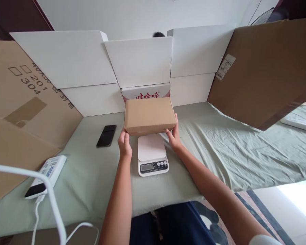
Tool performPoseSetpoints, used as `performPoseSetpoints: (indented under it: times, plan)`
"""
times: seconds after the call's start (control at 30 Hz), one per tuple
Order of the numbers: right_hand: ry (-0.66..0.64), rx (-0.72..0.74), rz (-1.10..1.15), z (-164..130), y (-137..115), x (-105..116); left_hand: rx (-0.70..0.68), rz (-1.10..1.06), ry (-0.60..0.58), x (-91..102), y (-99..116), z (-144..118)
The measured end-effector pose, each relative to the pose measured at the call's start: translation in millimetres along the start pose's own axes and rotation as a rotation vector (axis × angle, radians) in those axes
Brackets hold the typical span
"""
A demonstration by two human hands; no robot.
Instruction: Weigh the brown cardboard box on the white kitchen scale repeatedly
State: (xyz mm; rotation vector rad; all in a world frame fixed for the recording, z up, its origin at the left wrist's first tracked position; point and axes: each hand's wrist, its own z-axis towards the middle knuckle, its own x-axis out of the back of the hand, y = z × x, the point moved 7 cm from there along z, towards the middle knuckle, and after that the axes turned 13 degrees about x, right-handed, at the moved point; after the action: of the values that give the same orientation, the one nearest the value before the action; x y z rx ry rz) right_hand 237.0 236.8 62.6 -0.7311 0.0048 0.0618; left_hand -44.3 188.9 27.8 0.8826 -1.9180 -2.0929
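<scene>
Between my two hands is a closed brown cardboard box (pixel 150 114), held at its lower left and lower right corners. My left hand (pixel 124 144) grips the left corner, thumb up along the near side. At the right corner my right hand (pixel 174 136) has its thumb on the near face and its fingers behind the side. Just in front of and below the box sits a white kitchen scale (pixel 152 148) with a grey display and several buttons. The box hides the scale's far edge; I cannot tell whether they touch.
A black phone (pixel 106 136) lies left of the scale. Further left is a white power bank (pixel 46 177) with a white cable (pixel 49 190). White boxes (pixel 140 61) wall the back; large cardboard panels stand at left (pixel 28 98) and right (pixel 265 75). A green cloth (pixel 91 190) covers the surface.
</scene>
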Motion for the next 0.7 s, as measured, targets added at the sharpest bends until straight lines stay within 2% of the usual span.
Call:
performPoseSetpoints:
  times: [0.07, 0.17, 0.27, 0.33, 0.5, 0.7]
  plan:
    - [-0.004, 0.005, -0.022, -11, -13, 5, -0.012, 0.036, 0.005, 8.0, 3, -19]
    - [-0.019, -0.003, -0.031, -34, -28, 13, -0.108, 0.107, -0.045, 18.2, 8, -50]
    - [-0.042, -0.026, -0.032, -58, -37, 20, -0.196, 0.174, -0.110, 27.3, 7, -79]
    - [-0.058, -0.031, -0.047, -70, -40, 22, -0.198, 0.206, -0.107, 34.2, 4, -91]
    - [-0.082, 0.013, -0.126, -75, -42, 25, -0.186, 0.320, -0.111, 37.8, -3, -98]
    - [-0.103, -0.005, -0.187, -70, -39, 23, -0.142, 0.323, -0.132, 37.9, -9, -94]
